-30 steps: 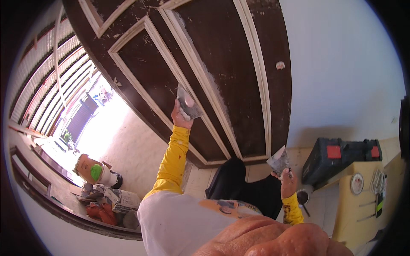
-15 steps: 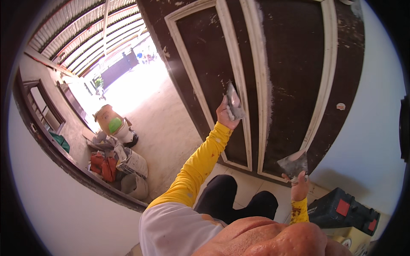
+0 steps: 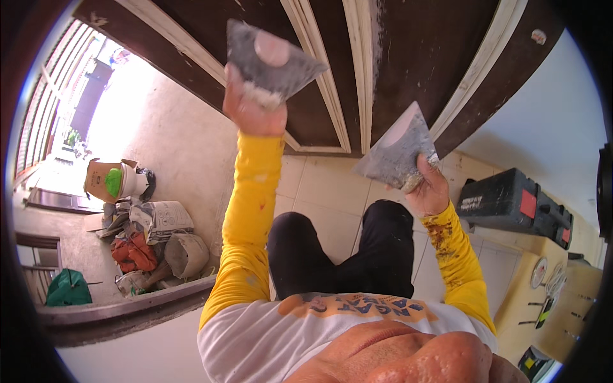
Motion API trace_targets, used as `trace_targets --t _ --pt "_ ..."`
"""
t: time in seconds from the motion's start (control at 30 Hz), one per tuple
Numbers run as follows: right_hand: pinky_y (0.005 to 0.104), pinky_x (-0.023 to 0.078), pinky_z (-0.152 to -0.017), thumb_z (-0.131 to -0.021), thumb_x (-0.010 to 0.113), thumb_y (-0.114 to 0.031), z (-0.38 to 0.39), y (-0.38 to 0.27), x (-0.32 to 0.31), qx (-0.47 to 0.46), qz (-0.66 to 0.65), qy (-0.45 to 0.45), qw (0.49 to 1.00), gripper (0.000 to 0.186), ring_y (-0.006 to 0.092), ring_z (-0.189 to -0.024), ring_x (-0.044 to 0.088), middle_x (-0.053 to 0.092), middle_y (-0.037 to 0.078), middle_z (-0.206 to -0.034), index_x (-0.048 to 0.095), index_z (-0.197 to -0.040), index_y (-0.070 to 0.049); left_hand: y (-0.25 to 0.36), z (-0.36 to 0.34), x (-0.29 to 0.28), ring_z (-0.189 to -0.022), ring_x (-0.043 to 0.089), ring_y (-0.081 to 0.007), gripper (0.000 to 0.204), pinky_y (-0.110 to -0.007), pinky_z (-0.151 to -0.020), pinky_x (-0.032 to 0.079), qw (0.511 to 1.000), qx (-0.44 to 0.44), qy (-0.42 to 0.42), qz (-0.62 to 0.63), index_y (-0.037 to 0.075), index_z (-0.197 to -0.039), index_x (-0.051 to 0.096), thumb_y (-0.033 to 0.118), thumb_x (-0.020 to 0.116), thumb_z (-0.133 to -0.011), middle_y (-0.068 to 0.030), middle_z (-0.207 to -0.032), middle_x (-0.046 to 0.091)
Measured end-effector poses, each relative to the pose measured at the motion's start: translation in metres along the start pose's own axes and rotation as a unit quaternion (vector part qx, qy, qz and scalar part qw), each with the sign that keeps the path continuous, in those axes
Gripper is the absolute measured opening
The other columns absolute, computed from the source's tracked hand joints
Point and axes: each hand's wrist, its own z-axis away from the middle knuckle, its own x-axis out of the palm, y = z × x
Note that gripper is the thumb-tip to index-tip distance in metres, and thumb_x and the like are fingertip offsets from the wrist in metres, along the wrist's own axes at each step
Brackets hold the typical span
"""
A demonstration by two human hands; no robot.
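My left hand is closed around a broad putty knife with a smeared grey blade. A dab of pinkish putty sits on that blade. My right hand grips a second putty knife, its blade pointing up and carrying a pale pinkish smear. The two blades are apart from each other. Behind them stands a dark brown panelled door with pale, bare-looking mouldings. Both handles are mostly hidden in my fingers.
At right, a black toolbox rests on a cream-coloured piece. Left, past the door sill, lie sacks, an orange-red bag, a white bucket and a green bag. Pale tiles cover the floor.
My left hand and its putty knife have drawn back from the door panel, to the left. My right hand has raised its knife toward the middle. The view has tilted down and turned.
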Motion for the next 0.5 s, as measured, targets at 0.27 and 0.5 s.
trace_targets --t 0.27,0.5 --pt "0.0430 0.059 -0.064 -0.087 0.055 -0.011 0.006 0.047 -0.052 0.156 0.031 0.067 0.985 0.037 0.0268 -0.087 0.069 0.067 0.012 -0.104 0.054 -0.123 -0.002 -0.009 0.101 -0.107 -0.114 0.059 -0.0322 0.042 -0.045 -0.097 0.048 0.961 -0.237 0.102 0.104 0.003 -0.128 0.053 0.028 0.048 -0.096 -0.0136 -0.124 0.061" --pt "0.0462 0.058 -0.069 -0.088 0.053 -0.012 0.010 0.066 -0.021 0.217 -0.061 0.110 0.968 0.034 0.0293 -0.088 0.070 0.068 0.014 -0.105 0.055 -0.120 -0.001 -0.039 0.124 -0.146 -0.131 0.044 -0.0331 0.045 -0.044 -0.111 0.031 0.893 0.074 -0.283 -0.340 -0.001 -0.135 0.047 0.005 0.057 -0.091 -0.0199 -0.136 0.051"
